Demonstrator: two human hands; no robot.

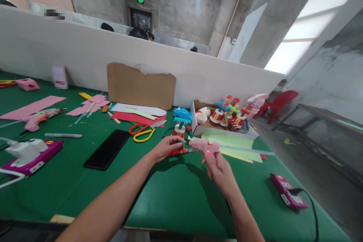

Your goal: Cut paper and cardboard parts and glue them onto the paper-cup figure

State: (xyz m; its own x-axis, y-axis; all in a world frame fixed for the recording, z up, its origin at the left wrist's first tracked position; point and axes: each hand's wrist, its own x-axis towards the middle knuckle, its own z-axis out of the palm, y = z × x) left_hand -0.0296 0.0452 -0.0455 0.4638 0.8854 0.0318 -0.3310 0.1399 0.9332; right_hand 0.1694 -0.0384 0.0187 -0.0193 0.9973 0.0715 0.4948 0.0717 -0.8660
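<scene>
A pink glue gun with a lit red spot is gripped in my right hand, its nozzle pointing left. My left hand is closed, thumb and fingers pinched at the nozzle's tip on something too small to make out. Just behind my left fingers stands a figure with a red and white cup body, a blue head and dark coiled arms. A red piece lies under my left fingers. Scissors with red and yellow handles rest left of the figure.
An open box at the back right holds cup figures. A black phone, a second glue gun and a purple power strip are on the left. Another purple strip sits at the right edge. Green paper lies before the box.
</scene>
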